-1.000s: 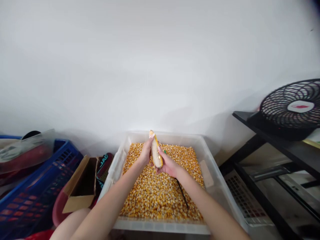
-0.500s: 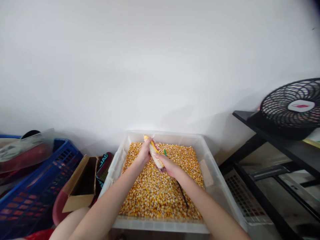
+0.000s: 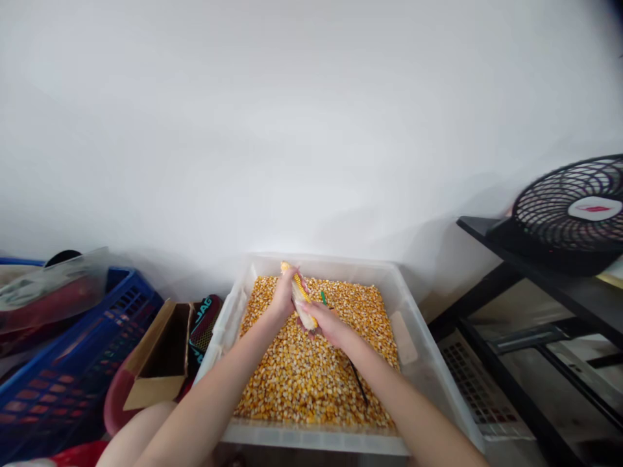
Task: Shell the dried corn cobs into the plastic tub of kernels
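A partly stripped corn cob (image 3: 302, 303) is held at a slant in both hands, yellow kernels along its upper right side and bare pale cob on the rest. My left hand (image 3: 283, 295) wraps around its upper part. Lower down, my right hand (image 3: 328, 324) is closed on the cob with the thumb against the kernels. Beneath them, loose corn kernels (image 3: 292, 383) spread through a translucent plastic bin (image 3: 311, 438). A thin dark tool (image 3: 359, 383) lies on the kernels, partly hidden by my right forearm, and a small green piece (image 3: 324, 297) shows beyond my right hand.
To the left are a blue basket (image 3: 111, 324), an open cardboard box (image 3: 158, 392) in a reddish basin (image 3: 114, 402), and a dark patterned item (image 3: 203, 324). On the right, a black fan (image 3: 569, 207) sits on a black stand (image 3: 481, 227). A white wall (image 3: 311, 130) rises behind.
Both hands keep their hold on the corn cob, with only a slight shift of the right hand. The view has moved a little.
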### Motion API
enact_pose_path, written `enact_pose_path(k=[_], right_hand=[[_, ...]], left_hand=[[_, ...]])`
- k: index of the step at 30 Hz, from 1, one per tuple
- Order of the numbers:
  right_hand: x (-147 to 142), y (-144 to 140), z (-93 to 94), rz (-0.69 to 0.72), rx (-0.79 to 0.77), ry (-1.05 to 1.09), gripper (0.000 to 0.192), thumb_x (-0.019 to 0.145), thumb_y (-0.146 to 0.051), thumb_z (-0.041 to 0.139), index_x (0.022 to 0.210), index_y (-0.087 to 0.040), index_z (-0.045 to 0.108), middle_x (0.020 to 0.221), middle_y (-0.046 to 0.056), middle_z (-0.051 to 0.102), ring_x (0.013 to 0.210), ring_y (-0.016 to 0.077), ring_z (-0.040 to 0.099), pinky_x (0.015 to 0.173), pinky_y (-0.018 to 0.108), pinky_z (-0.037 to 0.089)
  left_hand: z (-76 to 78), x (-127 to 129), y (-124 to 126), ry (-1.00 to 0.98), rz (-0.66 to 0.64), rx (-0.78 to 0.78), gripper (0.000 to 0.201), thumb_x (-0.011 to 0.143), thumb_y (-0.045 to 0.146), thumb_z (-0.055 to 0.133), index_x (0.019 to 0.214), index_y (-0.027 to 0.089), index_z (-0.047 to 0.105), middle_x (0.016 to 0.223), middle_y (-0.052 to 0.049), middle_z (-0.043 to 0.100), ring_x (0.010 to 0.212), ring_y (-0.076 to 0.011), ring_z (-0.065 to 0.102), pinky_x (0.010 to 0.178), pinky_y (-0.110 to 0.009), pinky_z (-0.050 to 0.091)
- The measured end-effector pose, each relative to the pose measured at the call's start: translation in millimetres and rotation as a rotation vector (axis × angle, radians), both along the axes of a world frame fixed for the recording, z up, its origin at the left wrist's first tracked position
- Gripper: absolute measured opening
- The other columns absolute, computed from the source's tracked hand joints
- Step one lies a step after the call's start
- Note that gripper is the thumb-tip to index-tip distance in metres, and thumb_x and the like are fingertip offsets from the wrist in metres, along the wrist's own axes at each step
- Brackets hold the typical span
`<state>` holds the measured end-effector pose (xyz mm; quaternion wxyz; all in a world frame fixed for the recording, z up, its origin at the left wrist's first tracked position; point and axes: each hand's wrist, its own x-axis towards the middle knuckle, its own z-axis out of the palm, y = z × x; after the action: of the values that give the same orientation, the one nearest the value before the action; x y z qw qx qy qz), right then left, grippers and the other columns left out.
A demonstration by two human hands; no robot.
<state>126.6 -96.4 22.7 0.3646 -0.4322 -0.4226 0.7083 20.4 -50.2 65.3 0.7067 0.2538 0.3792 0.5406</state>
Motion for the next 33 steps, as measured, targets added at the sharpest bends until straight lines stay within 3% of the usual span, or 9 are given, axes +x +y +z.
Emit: enact_pose_path(k=[3, 9, 14, 19, 22, 25, 28, 30, 33], right_hand=[[2, 0, -1.4, 0.009, 0.044, -0.026, 0.039, 0.071, -0.055, 0.06, 0.082, -0.018, 0.057, 0.061, 0.0, 0.058, 0.047, 0.0101, 0.05, 0.038, 0.019, 0.034], [19, 3, 7.7, 0.263, 0.012, 0.231, 0.037, 0.076, -0.049, 0.059, 0.095, -0.017, 0.057, 0.075, 0.004, 0.063, 0.063, 0.015, 0.059, 0.053, 0.027, 0.049], [14, 0, 6.4, 0.182, 0.044, 0.173, 0.034, 0.069, -0.043, 0.069, 0.089, -0.019, 0.058, 0.069, -0.001, 0.058, 0.061, 0.0122, 0.054, 0.051, 0.025, 0.048], [3, -5, 7.5, 0.11, 0.142, 0.033, 0.036, 0.07, -0.043, 0.067, 0.098, -0.022, 0.057, 0.071, -0.002, 0.056, 0.059, 0.0128, 0.053, 0.047, 0.024, 0.045], [0, -6, 7.3, 0.096, 0.161, -0.024, 0.046, 0.071, -0.043, 0.066, 0.111, -0.025, 0.053, 0.075, -0.001, 0.058, 0.055, 0.0122, 0.052, 0.043, 0.023, 0.043], [-2, -6, 2.6, 0.089, 0.181, -0.049, 0.061, 0.071, -0.042, 0.067, 0.126, -0.029, 0.044, 0.093, 0.002, 0.061, 0.061, 0.0131, 0.054, 0.043, 0.023, 0.043], [-2, -5, -1.6, 0.057, 0.212, -0.093, 0.072, 0.066, -0.039, 0.072, 0.13, -0.029, 0.04, 0.098, 0.003, 0.062, 0.066, 0.0144, 0.056, 0.046, 0.023, 0.045], [2, -3, -0.1, 0.075, 0.186, -0.067, 0.072, 0.065, -0.039, 0.073, 0.129, -0.029, 0.042, 0.097, 0.003, 0.062, 0.071, 0.0155, 0.057, 0.049, 0.024, 0.047], [12, -2, 8.2, 0.231, 0.051, 0.108, 0.058, 0.07, -0.042, 0.068, 0.122, -0.025, 0.048, 0.094, 0.004, 0.062, 0.079, 0.0176, 0.06, 0.061, 0.03, 0.052]], left_hand=[[0.4, 2, 0, 0.062, 0.018, 0.039, 0.027, 0.068, 0.041, 0.059, 0.06, 0.018, 0.047, 0.043, 0.002, 0.048, 0.038, -0.0122, 0.048, 0.04, -0.023, 0.037], [-3.5, -7, 6, -0.084, 0.013, 0.004, 0.027, 0.065, 0.043, 0.058, 0.065, 0.02, 0.045, 0.043, 0.005, 0.045, 0.037, -0.0124, 0.046, 0.038, -0.023, 0.037], [-5.0, -8, 6, -0.107, -0.057, 0.076, 0.028, 0.065, 0.043, 0.058, 0.061, 0.02, 0.043, 0.04, 0.006, 0.041, 0.035, -0.0105, 0.043, 0.037, -0.021, 0.033], [-7.0, -6, 5, -0.097, -0.098, 0.144, 0.029, 0.068, 0.045, 0.054, 0.058, 0.02, 0.042, 0.039, 0.005, 0.04, 0.034, -0.01, 0.041, 0.039, -0.022, 0.034], [-6.7, -5, 3, -0.109, -0.122, 0.152, 0.03, 0.07, 0.044, 0.052, 0.056, 0.02, 0.042, 0.038, 0.005, 0.04, 0.034, -0.0102, 0.041, 0.039, -0.022, 0.035], [-5.6, -4, 1, -0.115, -0.145, 0.171, 0.029, 0.07, 0.041, 0.051, 0.054, 0.02, 0.041, 0.038, 0.004, 0.04, 0.034, -0.0102, 0.041, 0.038, -0.022, 0.034], [-5.7, -3, 1, -0.1, -0.153, 0.152, 0.028, 0.07, 0.041, 0.052, 0.054, 0.02, 0.041, 0.039, 0.004, 0.04, 0.034, -0.0103, 0.042, 0.038, -0.022, 0.034], [-6.7, -4, 3, -0.093, -0.161, 0.141, 0.028, 0.069, 0.041, 0.053, 0.055, 0.02, 0.042, 0.038, 0.004, 0.041, 0.034, -0.0106, 0.042, 0.038, -0.022, 0.035], [-7.9, -9, 6, -0.099, -0.192, 0.166, 0.026, 0.069, 0.041, 0.052, 0.056, 0.02, 0.043, 0.038, 0.004, 0.042, 0.034, -0.011, 0.043, 0.039, -0.022, 0.034]])
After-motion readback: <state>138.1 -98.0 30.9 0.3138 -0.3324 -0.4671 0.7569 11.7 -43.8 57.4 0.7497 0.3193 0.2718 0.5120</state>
